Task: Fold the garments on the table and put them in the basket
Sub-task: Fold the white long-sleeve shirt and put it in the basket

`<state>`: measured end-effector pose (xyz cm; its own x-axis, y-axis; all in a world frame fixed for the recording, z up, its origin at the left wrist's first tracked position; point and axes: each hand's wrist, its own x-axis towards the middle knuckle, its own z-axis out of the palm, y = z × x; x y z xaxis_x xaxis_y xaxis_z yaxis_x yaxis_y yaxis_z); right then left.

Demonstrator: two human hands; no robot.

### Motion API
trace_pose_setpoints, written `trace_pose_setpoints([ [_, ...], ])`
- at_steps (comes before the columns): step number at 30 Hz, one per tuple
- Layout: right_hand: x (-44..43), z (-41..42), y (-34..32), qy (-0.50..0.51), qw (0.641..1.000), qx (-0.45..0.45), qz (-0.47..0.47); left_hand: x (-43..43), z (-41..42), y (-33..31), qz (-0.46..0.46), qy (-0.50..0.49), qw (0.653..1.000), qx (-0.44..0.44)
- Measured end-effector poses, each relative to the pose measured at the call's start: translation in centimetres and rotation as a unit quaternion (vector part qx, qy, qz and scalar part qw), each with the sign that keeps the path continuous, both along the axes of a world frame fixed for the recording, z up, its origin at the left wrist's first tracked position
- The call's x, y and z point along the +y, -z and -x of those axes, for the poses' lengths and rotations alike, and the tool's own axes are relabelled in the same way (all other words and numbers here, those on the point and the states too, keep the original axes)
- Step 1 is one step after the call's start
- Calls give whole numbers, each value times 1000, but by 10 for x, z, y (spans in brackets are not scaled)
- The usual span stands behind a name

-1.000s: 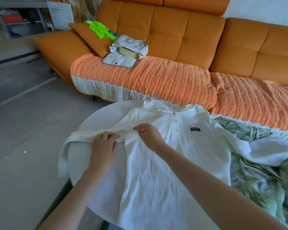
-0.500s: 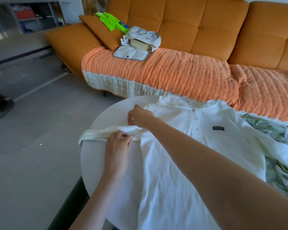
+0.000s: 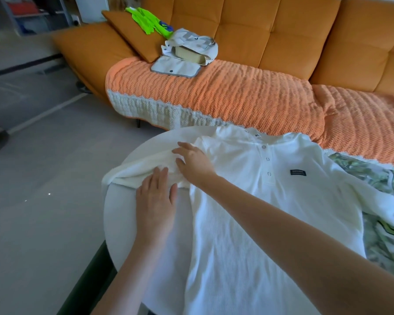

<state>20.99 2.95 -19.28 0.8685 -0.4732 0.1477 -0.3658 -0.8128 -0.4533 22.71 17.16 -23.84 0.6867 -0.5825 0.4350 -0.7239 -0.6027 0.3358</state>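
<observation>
Head cam: white waffle-knit button-placket shirt (image 3: 259,201) lies front-up on round white table (image 3: 121,214). L hand (image 3: 156,196) flat, fingers extended, pressing bunched sleeve (image 3: 134,171) at table's left edge. R hand (image 3: 193,162) loosely spread on shoulder seam, touching sleeve. Green leaf-print garment (image 3: 378,235) under shirt's right side. Orange sofa (image 3: 271,42) behind.
</observation>
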Motion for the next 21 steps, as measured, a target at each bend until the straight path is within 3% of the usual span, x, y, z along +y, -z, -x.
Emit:
trace_pose_setpoints([
  [3, -1, 23, 11, -60, 991, 100, 67, -1, 2, 1, -32, -36, 999, -26],
  [6, -5, 23, 14, -54, 985, 156, 59, 0, 3, 1, -33, -58, 998, -24],
  [10, -4, 17, 13, -55, 984, 167, 25, 1, 0, -2, -18, -78, 997, 13],
  [14, -2, 24, 20, -52, 988, 146, 15, 9, -7, -12, 78, -77, 990, 92],
  [17, -1, 24, 22, -49, 988, 142, 34, 24, -28, -28, 159, -34, 982, 97],
  [21, -1, 25, 23, -53, 988, 139, 39, 43, -66, -43, 83, -68, 990, 95],
])
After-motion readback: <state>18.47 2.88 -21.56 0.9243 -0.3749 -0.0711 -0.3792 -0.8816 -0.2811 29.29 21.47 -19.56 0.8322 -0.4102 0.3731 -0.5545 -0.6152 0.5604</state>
